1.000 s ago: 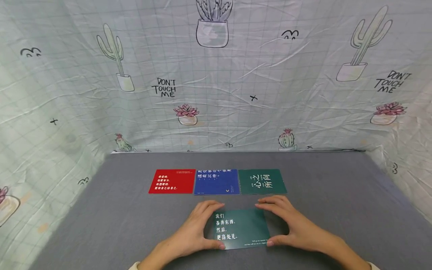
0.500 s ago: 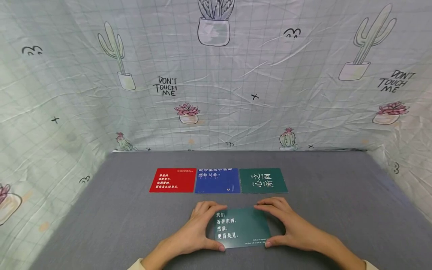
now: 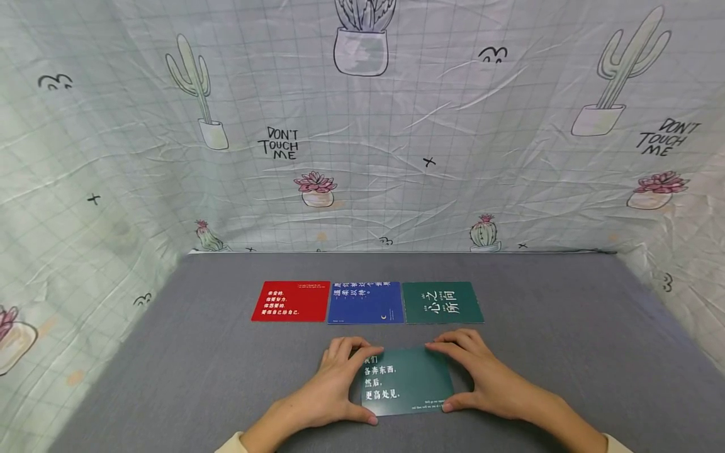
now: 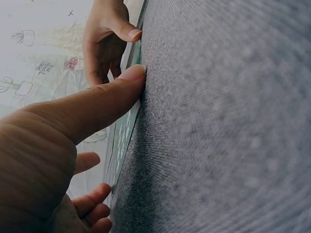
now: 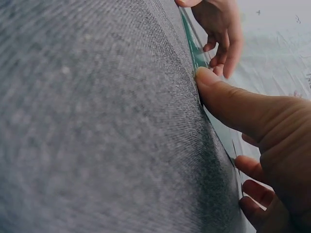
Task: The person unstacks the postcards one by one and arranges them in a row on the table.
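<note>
A dark green card (image 3: 408, 382) with white Chinese writing lies on the grey cloth near the front. My left hand (image 3: 334, 384) spans its left side, thumb at the near left corner and fingertips at the far edge. On the opposite side my right hand (image 3: 489, 377) holds it the same way, its thumb on the near right corner. The left wrist view catches the card (image 4: 127, 128) edge-on, low against the cloth, beside the left thumb. From the right wrist, the right thumb meets the near edge of the card (image 5: 191, 41).
Beyond the hands, a red card (image 3: 291, 302), a blue card (image 3: 365, 304) and another green card (image 3: 443, 302) lie side by side in a row. Grey cloth (image 3: 187, 377) covers the table. A pale cactus-print curtain (image 3: 385, 126) rises behind and along both sides.
Both hands have edged slightly inward over the green card's corners, the left fingertips and right thumb most visibly. The view has shifted a little; the row of cards stays put.
</note>
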Tool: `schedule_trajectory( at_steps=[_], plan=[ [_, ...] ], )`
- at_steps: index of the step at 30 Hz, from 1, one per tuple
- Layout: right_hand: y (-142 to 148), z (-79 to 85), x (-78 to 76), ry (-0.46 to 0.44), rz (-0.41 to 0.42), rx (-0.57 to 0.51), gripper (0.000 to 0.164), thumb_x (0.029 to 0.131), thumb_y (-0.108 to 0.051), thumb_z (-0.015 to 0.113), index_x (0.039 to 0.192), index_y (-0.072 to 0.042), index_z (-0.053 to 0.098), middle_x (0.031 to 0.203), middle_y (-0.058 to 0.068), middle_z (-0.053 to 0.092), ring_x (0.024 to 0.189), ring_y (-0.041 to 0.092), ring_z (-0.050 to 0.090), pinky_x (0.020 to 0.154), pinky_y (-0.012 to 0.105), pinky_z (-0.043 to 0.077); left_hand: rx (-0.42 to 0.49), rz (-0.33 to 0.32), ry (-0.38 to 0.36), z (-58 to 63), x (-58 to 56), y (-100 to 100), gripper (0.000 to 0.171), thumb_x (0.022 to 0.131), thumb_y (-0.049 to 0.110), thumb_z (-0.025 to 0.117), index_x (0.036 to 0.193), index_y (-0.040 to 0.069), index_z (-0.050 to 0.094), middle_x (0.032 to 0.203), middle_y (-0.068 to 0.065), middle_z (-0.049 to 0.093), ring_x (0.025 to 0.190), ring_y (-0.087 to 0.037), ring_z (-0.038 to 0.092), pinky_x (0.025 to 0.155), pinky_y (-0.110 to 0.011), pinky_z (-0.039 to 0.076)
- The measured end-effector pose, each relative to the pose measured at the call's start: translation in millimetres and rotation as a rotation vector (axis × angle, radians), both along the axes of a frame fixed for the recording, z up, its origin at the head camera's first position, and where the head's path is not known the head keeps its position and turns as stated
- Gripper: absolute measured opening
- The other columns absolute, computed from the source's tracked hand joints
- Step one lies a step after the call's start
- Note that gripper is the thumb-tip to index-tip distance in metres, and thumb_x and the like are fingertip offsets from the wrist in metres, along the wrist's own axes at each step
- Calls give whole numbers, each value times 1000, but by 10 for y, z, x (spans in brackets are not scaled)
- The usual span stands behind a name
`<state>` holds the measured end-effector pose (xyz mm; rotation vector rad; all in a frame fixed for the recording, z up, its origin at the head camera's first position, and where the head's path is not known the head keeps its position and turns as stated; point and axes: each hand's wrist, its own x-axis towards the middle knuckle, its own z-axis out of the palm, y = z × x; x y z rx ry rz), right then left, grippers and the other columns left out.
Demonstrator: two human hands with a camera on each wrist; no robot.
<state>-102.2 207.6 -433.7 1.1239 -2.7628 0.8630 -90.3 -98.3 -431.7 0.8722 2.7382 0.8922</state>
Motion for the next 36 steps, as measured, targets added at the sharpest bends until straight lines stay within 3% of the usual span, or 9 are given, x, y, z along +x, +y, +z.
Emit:
schedule_trajectory(
  at_steps=[8, 16, 24, 36],
  plan=[
    [-9, 30, -11, -27, 13, 19, 80, 71, -55, 75, 139, -23, 48, 132, -9, 40, 121, 15, 31, 91, 46, 43, -10, 2, 6, -9, -1, 2, 94, 61, 40, 89, 141, 22, 43, 132, 4, 35, 122, -21, 26, 98, -47, 32],
    [-19, 33, -19, 24, 33, 26, 82, 70, -53, 77, 141, -25, 47, 131, -10, 37, 121, 14, 28, 91, 41, 43, -14, -3, 4, -2, -7, 0, 97, 61, 40, 89, 143, 22, 40, 131, 4, 35, 122, -21, 26, 98, -47, 31],
    [-30, 26, 6, 81, 30, 11, 83, 70, -52, 77, 142, -24, 45, 130, -8, 34, 120, 14, 27, 88, 38, 44, -15, -33, 47, 21, 2, -6, 100, 61, 38, 89, 145, 22, 37, 129, 4, 38, 121, -20, 28, 94, -43, 31],
    [-28, 18, 3, 92, 23, 9, 89, 70, -52, 77, 145, -21, 40, 130, -8, 32, 117, 13, 26, 86, 36, 43, -13, -35, 119, 49, 20, 33, 107, 60, 38, 90, 147, 16, 33, 129, 1, 36, 118, -19, 30, 90, -39, 31]
  ],
)
